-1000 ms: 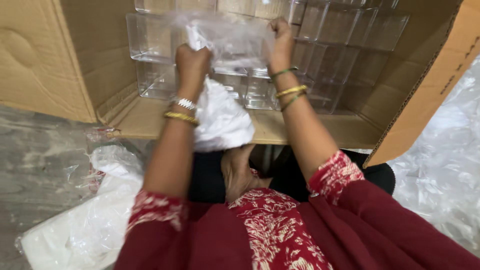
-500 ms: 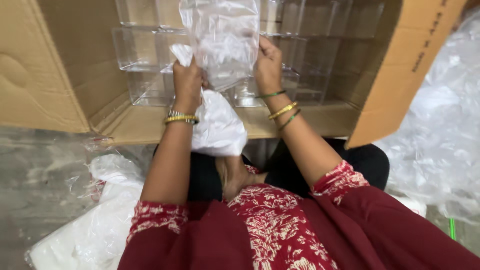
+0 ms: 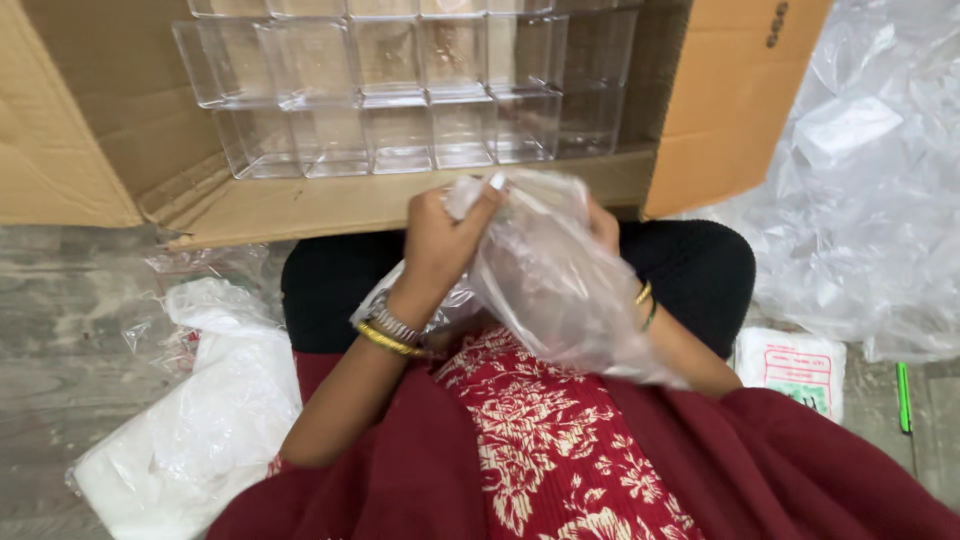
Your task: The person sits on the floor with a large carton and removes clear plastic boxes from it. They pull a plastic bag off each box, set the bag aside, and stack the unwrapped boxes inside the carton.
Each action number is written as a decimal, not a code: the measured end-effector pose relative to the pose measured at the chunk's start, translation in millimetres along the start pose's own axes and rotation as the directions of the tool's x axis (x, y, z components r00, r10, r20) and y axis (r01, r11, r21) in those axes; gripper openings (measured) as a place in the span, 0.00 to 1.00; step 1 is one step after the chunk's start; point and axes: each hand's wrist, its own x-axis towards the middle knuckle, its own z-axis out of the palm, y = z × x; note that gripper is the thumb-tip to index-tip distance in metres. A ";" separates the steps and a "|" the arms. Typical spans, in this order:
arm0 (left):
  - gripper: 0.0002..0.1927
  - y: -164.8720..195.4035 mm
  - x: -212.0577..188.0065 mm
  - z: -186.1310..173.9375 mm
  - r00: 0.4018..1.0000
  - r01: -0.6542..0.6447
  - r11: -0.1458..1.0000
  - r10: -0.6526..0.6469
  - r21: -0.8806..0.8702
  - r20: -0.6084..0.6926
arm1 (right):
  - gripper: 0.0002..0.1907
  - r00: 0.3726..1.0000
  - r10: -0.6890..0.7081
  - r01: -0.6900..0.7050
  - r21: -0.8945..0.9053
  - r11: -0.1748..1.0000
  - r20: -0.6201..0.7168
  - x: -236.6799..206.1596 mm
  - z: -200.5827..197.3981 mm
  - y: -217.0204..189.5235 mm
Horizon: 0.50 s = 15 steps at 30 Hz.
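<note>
My left hand (image 3: 443, 235) grips the top of a clear plastic bag (image 3: 560, 285) that hangs over my lap. My right hand (image 3: 603, 225) holds the same bag from behind and is mostly hidden by the plastic. What the bag contains cannot be made out. A white cloth held earlier by the left hand peeks out below that wrist. Just ahead lies an open cardboard box (image 3: 330, 205) on its side, filled with stacked clear plastic containers (image 3: 400, 95).
A white plastic bag (image 3: 190, 420) lies on the floor at my left. Crumpled clear plastic sheeting (image 3: 860, 170) is heaped at the right, with a small white printed packet (image 3: 795, 365) and a green pen (image 3: 903, 395) beside it.
Both hands have pulled the clear bag out of the box and down toward my lap. The view has shifted, and the box now sits farther from the hands.
</note>
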 end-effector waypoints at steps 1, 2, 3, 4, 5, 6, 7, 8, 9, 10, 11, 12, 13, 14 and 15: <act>0.15 -3.0 0.6 10.0 0.999 -0.030 0.997 0.027 0.070 0.046 | 0.28 1.000 0.017 -0.016 -0.029 0.999 0.012 -14.5 2.7 0.1; 0.17 -7.0 1.5 20.7 0.994 -0.065 0.988 0.052 0.138 0.094 | 0.28 0.999 0.035 -0.034 -0.055 0.998 0.021 -26.3 0.0 -0.2; 0.17 -11.4 3.2 31.2 0.990 -0.102 0.978 0.082 0.180 0.115 | 0.29 0.998 0.048 -0.045 -0.089 0.995 0.031 -39.2 -4.4 0.7; 0.18 -15.5 5.2 41.4 0.984 -0.140 0.965 0.111 0.221 0.138 | 0.29 0.998 0.052 -0.050 -0.111 0.993 0.019 -51.5 -11.8 2.4; 0.18 -19.5 7.6 49.6 0.977 -0.179 0.949 0.140 0.260 0.163 | 0.29 0.999 0.045 -0.045 -0.144 0.989 -0.007 -66.1 -23.4 3.7; 0.16 -22.5 9.6 55.9 0.984 -0.152 0.979 0.138 0.136 0.109 | 0.30 0.997 0.031 -0.042 -0.171 0.984 -0.066 -84.3 -38.6 4.0; 0.13 -24.7 13.1 58.9 0.990 -0.129 0.992 0.129 0.007 0.053 | 0.30 0.980 -0.030 -0.007 -0.181 0.983 -0.199 -104.2 -56.6 5.8; 0.12 -25.6 16.6 60.1 0.994 -0.109 0.986 0.109 -0.123 -0.004 | 0.31 0.926 -0.105 0.036 -0.193 0.980 -0.362 -125.1 -82.2 4.8; 0.13 -25.7 20.5 58.3 0.994 -0.098 0.975 0.107 -0.198 0.035 | 0.31 0.787 -0.222 0.122 -0.207 0.971 -0.576 -148.6 -108.1 6.2; 0.14 -24.7 25.2 52.4 0.992 -0.079 0.960 0.102 -0.270 0.071 | 0.31 0.564 -0.344 0.219 -0.266 0.939 -0.751 -168.9 -138.1 8.3; 0.17 -22.9 28.6 47.1 0.989 -0.056 0.939 0.098 -0.340 0.108 | 0.32 0.355 -0.423 0.254 -0.349 0.902 -0.834 -187.8 -167.0 13.5; 0.20 -20.6 30.6 42.2 0.992 -0.013 0.920 0.062 -0.392 0.113 | 0.32 0.173 -0.480 0.222 -0.441 0.870 -0.860 -204.7 -194.8 20.1; 0.24 -17.4 33.3 36.7 0.993 0.026 0.896 0.030 -0.443 0.118 | 0.33 0.000 -0.536 0.136 -0.531 0.836 -0.844 -218.3 -220.0 28.2; 0.30 -13.9 34.9 34.1 0.993 0.063 0.868 -0.002 -0.493 0.122 | 0.33 -0.148 -0.581 0.025 -0.590 0.807 -0.801 -230.1 -241.6 35.4; 0.26 -10.3 34.9 33.1 0.990 0.089 0.826 -0.013 -0.556 0.140 | 0.34 -0.220 -0.630 -0.115 -0.621 0.775 -0.745 -238.5 -259.1 42.1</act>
